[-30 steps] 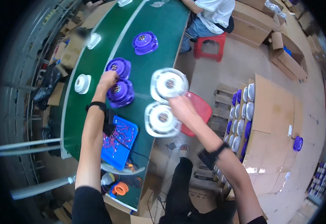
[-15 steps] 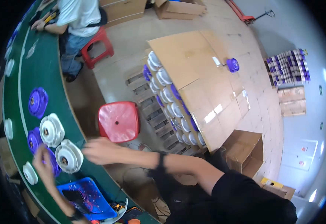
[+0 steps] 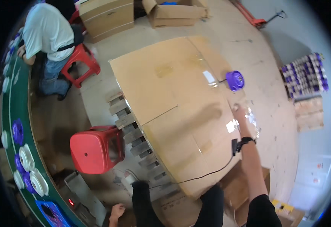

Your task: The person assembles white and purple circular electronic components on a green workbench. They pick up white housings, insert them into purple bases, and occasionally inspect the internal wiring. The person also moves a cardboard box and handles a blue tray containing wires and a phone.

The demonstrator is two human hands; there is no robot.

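My right hand (image 3: 242, 116) is stretched over the cardboard sheet (image 3: 165, 87) near its far right edge, its fingers partly bent and apart, with nothing visible in them. Just beyond it sits a purple round plastic device (image 3: 234, 80) with a short dark lead; the hand does not touch it. A black wristband (image 3: 245, 143) on that arm trails a thin black cable (image 3: 201, 178) across the cardboard. Low in the picture, my left hand (image 3: 117, 211) hangs beside my leg, fingers loosely curved and holding nothing I can see.
At left, purple and white round devices (image 3: 39, 182) and a blue tray (image 3: 52, 213) lie on the green bench (image 3: 17, 98). A red stool (image 3: 88, 153), a wooden pallet (image 3: 133, 134) and an open carton (image 3: 264, 178) stand around me. Another person (image 3: 50, 34) sits at the bench.
The view has swung right, away from the bench. My right hand has gone from beside the white devices to above the cardboard; my left has left the purple devices and dropped low.
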